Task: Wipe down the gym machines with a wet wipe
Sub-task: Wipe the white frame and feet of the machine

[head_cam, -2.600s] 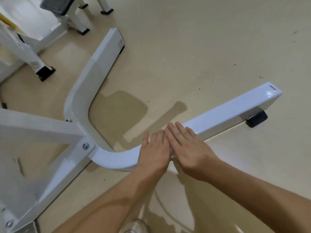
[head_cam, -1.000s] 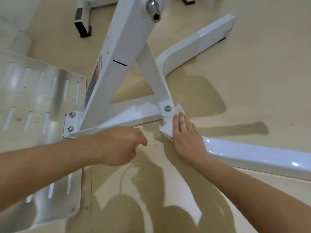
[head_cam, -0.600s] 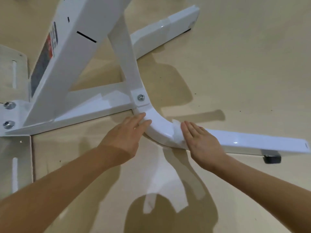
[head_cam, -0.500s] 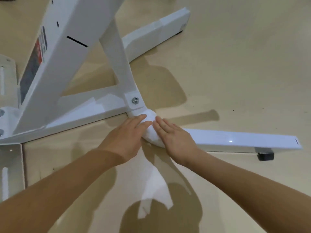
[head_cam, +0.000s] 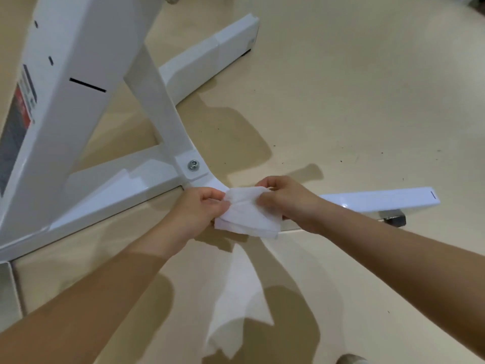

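Observation:
A white wet wipe (head_cam: pixel 248 212), folded and crumpled, hangs between both hands just above the curved bend of the white machine base (head_cam: pixel 375 199). My left hand (head_cam: pixel 195 214) pinches its left edge. My right hand (head_cam: pixel 284 199) pinches its upper right edge. The wipe hides the bend of the base leg behind it. A bolted bracket (head_cam: pixel 193 165) joins a slanted white strut (head_cam: pixel 154 101) to the base just above my left hand.
A wide white upright (head_cam: pixel 65 101) with a red and grey label rises at the left. A second base leg (head_cam: pixel 212 59) runs to the back. A black rubber foot (head_cam: pixel 393 219) sits under the right leg. Beige floor lies all around.
Both hands have lifted off the bend of the base leg. The wipe, pressed flat under my right hand before, is now held up between both hands.

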`<state>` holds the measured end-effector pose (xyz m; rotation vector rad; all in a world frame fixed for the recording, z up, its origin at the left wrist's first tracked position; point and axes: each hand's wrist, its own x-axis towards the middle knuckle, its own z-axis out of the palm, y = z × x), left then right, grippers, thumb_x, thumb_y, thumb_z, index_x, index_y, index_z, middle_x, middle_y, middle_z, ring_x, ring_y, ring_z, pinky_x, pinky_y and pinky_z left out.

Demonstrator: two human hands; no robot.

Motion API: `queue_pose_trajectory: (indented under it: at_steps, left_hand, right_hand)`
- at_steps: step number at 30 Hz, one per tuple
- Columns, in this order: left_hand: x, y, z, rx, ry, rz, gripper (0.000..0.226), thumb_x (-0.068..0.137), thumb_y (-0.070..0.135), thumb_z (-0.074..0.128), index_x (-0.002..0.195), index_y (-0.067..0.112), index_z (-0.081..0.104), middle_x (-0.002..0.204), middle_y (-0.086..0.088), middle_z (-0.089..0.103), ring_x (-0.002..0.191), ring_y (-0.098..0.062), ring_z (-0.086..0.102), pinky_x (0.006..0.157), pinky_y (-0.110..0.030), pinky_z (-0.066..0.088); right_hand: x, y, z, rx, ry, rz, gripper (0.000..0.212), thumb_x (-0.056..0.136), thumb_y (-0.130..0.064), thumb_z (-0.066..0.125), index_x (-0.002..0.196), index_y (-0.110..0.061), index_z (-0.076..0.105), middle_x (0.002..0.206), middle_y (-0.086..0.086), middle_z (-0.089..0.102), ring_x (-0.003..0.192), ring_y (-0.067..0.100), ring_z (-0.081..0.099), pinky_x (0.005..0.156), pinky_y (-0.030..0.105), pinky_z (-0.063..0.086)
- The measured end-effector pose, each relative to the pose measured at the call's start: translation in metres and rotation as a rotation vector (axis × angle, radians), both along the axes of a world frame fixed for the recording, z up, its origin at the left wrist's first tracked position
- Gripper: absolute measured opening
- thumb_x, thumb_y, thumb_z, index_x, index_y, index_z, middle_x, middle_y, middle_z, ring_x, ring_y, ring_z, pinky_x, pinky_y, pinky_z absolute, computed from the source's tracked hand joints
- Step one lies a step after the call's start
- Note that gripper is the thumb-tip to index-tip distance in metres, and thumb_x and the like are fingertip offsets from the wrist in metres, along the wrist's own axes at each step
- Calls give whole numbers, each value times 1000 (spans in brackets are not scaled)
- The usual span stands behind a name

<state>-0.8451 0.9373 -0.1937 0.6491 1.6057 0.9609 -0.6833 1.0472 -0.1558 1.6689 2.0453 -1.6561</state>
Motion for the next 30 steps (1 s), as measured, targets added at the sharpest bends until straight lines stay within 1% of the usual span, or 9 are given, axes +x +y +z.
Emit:
queue_pose_trajectory:
  at_steps: [4,7,10,13,17,21,23,25,30]
  left_hand:
    - [-10,-10,-12,-17,234,151,25,65,43,56,89,44,63,64,12,64,67,-20,64,79,-45,56]
    - [-10,-24,-8,42,249,178,26,77,35,57,103,38,57,73,14,65,70,-15,61,73,-40,52]
    - [-7,-38,-8,49,271,186,33,80,27,58,112,34,54,104,14,65,90,-13,65,86,-40,53]
    - [-4,-42,-8,89,448,92,36,86,4,53,117,23,58,113,10,61,104,-10,59,90,-25,44]
    - [12,-29,1,151,716,-204,37,87,5,51,119,23,60,115,13,51,100,-7,53,83,-19,36]
    - [26,-2,7,256,995,-775,40,83,10,43,121,19,51,121,6,46,111,-18,46,87,-27,42]
    - [35,14,16,143,1103,-959,22,82,12,43,102,22,44,103,8,40,97,-19,45,79,-36,47]
    - [46,29,25,27,1200,-1044,12,83,17,44,94,20,39,95,4,38,85,-20,47,73,-41,47]
    - [74,47,42,-188,1332,-1336,33,87,21,42,120,22,41,119,0,42,105,-20,51,85,-40,48]
  right_hand:
    - [-13,-9,-21,722,-298,320,52,86,-24,53,137,-16,45,133,12,47,117,30,49,92,36,44]
    - [-27,-39,-54,903,-280,610,60,93,-36,36,142,-1,41,146,23,39,133,35,42,103,42,43]
    - [-35,-48,-86,1001,-365,736,59,91,-26,31,140,4,44,143,27,44,132,39,44,103,48,44]
    - [-12,-36,-88,1084,-351,751,56,95,-21,32,145,4,33,151,25,33,140,37,34,113,45,33]
    - [86,-11,-81,1044,-479,752,56,95,-14,28,148,3,26,155,23,25,144,35,26,114,46,26]
    - [164,37,-66,852,-686,564,79,96,-54,10,151,2,14,159,21,10,148,34,14,118,44,16]
    - [157,36,-69,871,-645,545,89,91,-63,4,150,3,14,159,22,10,148,35,11,118,44,12]
    - [126,24,-79,972,-516,605,89,93,-64,8,148,4,26,156,24,22,145,37,22,117,48,23]
    - [82,13,-85,959,-237,663,81,93,-60,15,150,-4,24,160,15,14,147,29,16,118,43,16]
